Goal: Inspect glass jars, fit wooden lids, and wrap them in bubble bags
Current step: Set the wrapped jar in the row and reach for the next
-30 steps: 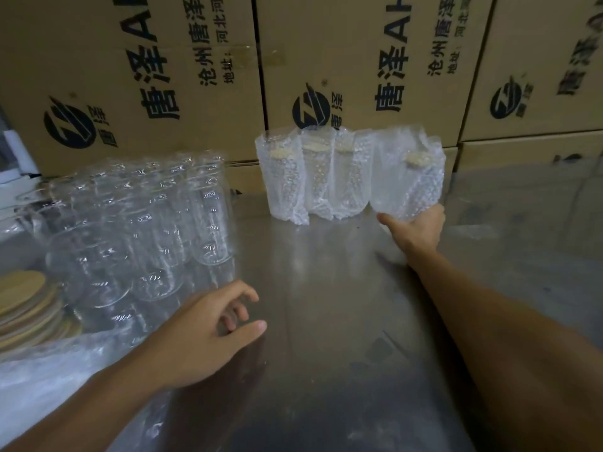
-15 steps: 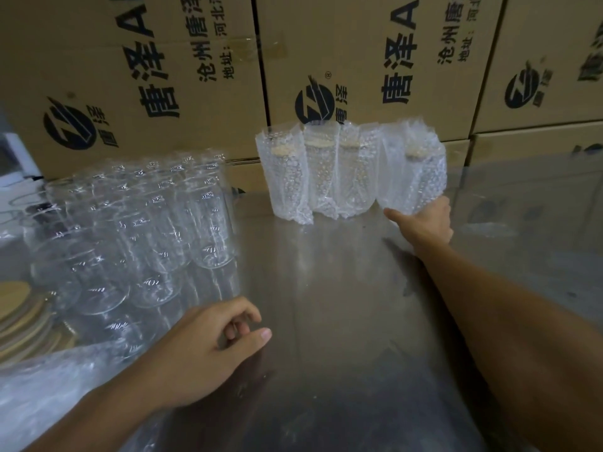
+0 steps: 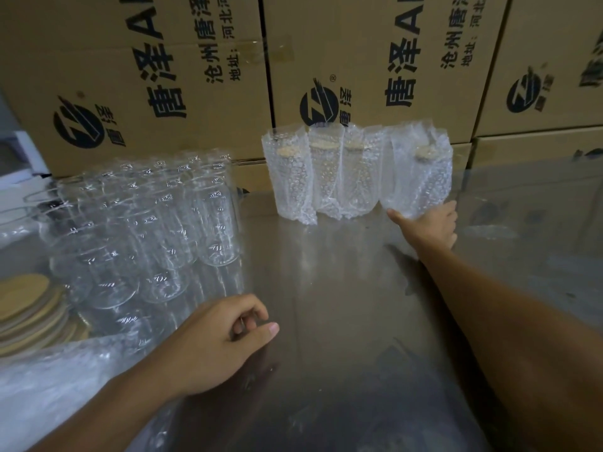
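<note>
While its thumb stretches out to the left along the foot of the bag, the right hand (image 3: 430,225) grasps the base of the wrapped jar (image 3: 416,177) at the right end of the row, the fingers tucked behind the bubble bag and mostly hidden. That jar stands upright on the steel table (image 3: 342,321), its wooden lid showing pale through the plastic, touching the other wrapped jars (image 3: 323,177) to its left, which line up at the back of the table before the cardboard boxes (image 3: 163,76). Nearer the camera, the left hand (image 3: 222,337) rests on the table with fingers loosely curled under and thumb out, holding nothing. Just beyond it stands a cluster of bare glass jars (image 3: 146,230). Farther left lies a stack of wooden lids (image 3: 29,305), with bubble bags (image 3: 49,380) heaped in front.
</note>
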`<state>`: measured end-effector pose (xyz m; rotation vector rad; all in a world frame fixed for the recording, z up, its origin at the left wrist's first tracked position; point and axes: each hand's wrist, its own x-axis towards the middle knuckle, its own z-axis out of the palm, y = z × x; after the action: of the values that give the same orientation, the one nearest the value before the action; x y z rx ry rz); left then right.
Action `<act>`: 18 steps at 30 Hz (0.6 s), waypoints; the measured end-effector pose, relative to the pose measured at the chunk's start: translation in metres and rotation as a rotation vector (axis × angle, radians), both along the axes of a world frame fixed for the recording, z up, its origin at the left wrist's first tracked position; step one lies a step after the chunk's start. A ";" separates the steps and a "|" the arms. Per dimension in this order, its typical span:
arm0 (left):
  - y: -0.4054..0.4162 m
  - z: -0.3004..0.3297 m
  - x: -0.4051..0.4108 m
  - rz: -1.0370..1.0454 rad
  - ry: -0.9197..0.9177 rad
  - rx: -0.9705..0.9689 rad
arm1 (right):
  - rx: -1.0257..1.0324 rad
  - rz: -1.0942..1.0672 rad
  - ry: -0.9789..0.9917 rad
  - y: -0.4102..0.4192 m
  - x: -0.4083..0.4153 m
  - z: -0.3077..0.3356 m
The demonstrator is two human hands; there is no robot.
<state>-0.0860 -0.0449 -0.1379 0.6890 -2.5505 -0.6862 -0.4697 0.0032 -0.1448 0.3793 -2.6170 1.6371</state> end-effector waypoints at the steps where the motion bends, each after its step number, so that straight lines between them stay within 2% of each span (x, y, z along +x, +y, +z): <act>1: 0.000 0.000 0.000 0.004 -0.003 0.006 | -0.008 -0.004 -0.007 0.001 0.002 0.000; 8: -0.004 0.002 -0.002 0.067 -0.010 0.091 | -0.059 -0.092 0.031 0.011 0.026 -0.003; 13: -0.009 0.000 0.001 0.151 -0.139 0.127 | 0.244 0.204 0.100 0.021 0.059 -0.005; 18: -0.015 -0.003 0.001 0.255 -0.205 0.130 | 0.502 0.378 0.301 0.012 0.110 -0.009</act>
<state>-0.0851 -0.0603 -0.1405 1.1597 -2.5496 -0.7303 -0.3595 0.0150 -0.1538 1.0971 -2.7926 0.8506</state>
